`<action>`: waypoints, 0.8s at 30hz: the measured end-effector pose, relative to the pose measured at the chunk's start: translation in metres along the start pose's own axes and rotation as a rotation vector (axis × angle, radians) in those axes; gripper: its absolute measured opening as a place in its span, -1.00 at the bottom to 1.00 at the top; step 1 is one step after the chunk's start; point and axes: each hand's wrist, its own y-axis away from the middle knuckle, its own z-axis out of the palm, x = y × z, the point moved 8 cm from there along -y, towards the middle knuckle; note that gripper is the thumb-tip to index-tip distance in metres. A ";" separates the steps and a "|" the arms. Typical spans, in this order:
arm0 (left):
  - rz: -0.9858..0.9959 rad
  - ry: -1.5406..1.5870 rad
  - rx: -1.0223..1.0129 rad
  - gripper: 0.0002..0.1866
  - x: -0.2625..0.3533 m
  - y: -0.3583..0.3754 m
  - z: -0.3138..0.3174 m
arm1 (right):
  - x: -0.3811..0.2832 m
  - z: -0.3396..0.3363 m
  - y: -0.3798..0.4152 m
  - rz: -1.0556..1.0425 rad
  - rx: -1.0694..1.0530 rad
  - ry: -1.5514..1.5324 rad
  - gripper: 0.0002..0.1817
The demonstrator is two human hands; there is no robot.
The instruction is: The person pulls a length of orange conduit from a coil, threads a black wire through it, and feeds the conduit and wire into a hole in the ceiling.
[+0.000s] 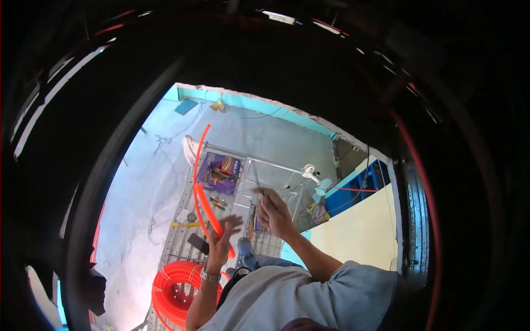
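My left hand (222,243), with a watch at the wrist, is around a bright orange flexible tube (207,207). The tube slants up and away past my thumb, and my fingertips are blurred. To its right, my right hand (273,212) is raised with fingers curled together. From its fingertips a thin, faint, wire-like strand (253,163) seems to run upward; its far end is lost in the dark. A thinner orange length (196,165) curves up beside the tube. Below my left hand lies a big orange coil of tubing (165,292), bound with ties.
Beneath me is a perforated metal scaffold platform (174,240) with a rail (265,161). On it lie a purple printed box (221,174) with tools, a dark flat object (199,243) and a yellow strip (185,224). A white fan (320,182) stands beyond. Dark opening edges surround me.
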 end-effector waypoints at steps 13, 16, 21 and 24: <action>0.024 0.258 0.096 -0.81 0.036 -0.015 0.023 | 0.155 -0.029 0.082 0.343 -0.276 0.100 -0.74; -0.045 0.121 0.083 -0.80 0.009 0.001 0.014 | 0.121 -0.036 0.045 0.225 -0.209 0.402 -0.59; -0.183 -0.162 0.080 -0.69 -0.044 0.033 0.006 | 0.021 0.017 -0.040 0.146 -0.061 -0.297 -0.18; -0.191 -0.317 0.044 -0.71 -0.060 0.053 0.003 | -0.023 0.022 -0.063 0.007 0.074 -0.352 -0.30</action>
